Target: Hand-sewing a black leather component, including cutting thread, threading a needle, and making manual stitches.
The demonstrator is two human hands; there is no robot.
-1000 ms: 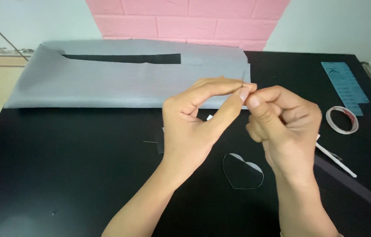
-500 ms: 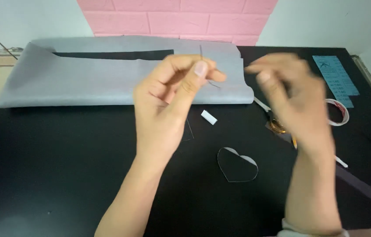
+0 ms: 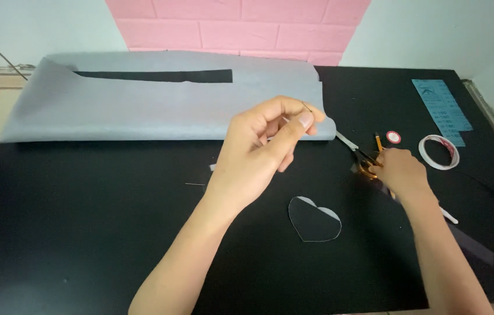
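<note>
A person's left hand (image 3: 264, 149) pinches a fine needle (image 3: 306, 107) above the black table (image 3: 83, 233); the right hand (image 3: 399, 172) closes on small scissors (image 3: 359, 153). The needle looks slippery, best gripped mid-shaft.

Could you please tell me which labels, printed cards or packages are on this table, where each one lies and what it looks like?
Blue card: far right of the black table, a long rectangle, light blue with darker print.
Round sticker: right of centre, beside the scissors, small, red ring around white.
Tape roll: below the card, white ring with red marks.
</note>
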